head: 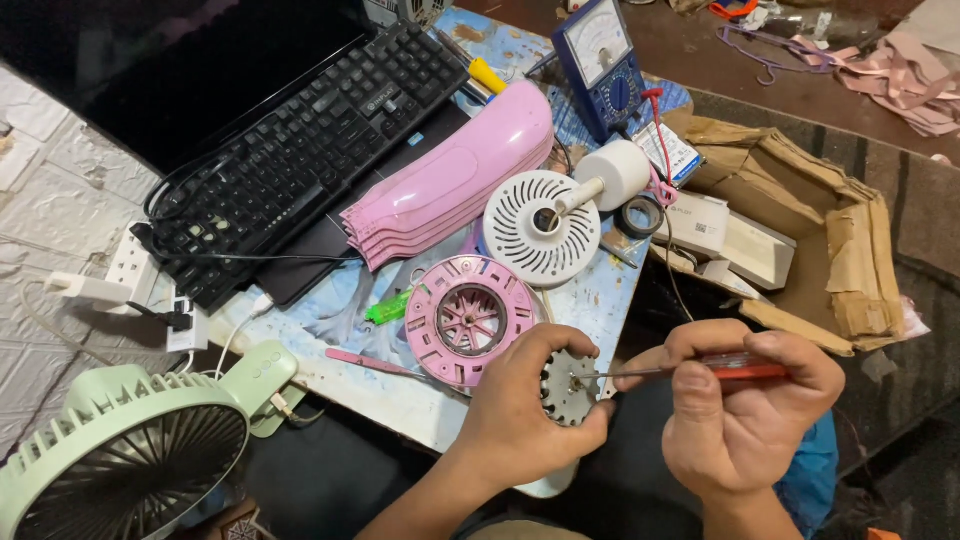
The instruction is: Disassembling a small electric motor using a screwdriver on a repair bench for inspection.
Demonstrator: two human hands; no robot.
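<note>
Lower centre of frame: left hand (520, 405) clenched around small round toothed metal motor core (569, 388), fingers wrapped over its left edge, toothed face turned right. Lower right: right hand (740, 410) grasping red-handled thin-shaft screwdriver (700, 370), thumb and forefinger pinching the handle, shaft lying roughly level, tip touching the centre of the core. Both hands held just off the near edge of the worn light-blue tabletop (600, 295).

Just up-left of the left hand: pink round plastic fan housing with spoked hub (468, 318), flat on the table. Beside its lower left: pink tweezers (365, 362). Small green translucent plastic piece (390, 308) just left of the housing. Centre: white round vented plastic cover (541, 228) with white cylindrical part (615, 172) at its upper right. Roll of black tape (640, 215) just right of that. Upper centre: pink curved plastic fan body (450, 185), lying diagonally. Top centre: blue analogue multimeter (600, 60) with red lead. Upper left: black keyboard (310, 150) below dark screen. Left edge: white power strip (140, 275) with plugs. Lower left corner: pale green desk fan (120, 455). Right: torn brown cardboard box (830, 240) holding white boxes.
</note>
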